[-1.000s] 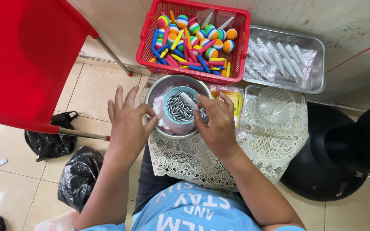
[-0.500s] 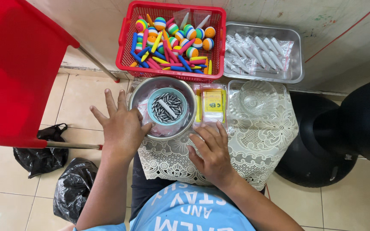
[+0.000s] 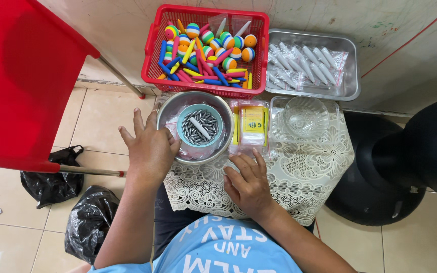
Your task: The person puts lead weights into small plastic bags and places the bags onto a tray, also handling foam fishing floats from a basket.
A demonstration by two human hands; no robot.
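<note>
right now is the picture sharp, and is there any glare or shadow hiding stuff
Head view: sharp all over, even daylight, no motion blur on the left hand or right hand; mild glare on the metal bowl rim and the clear glass dish; soft shadow under the red chair; straight lines bow slightly toward the edges.

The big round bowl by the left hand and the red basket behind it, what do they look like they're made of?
The round bowl looks like polished metal, probably steel: grey with a bright shiny rim. The red basket looks like moulded plastic: uniform glossy red, latticed walls.
</note>
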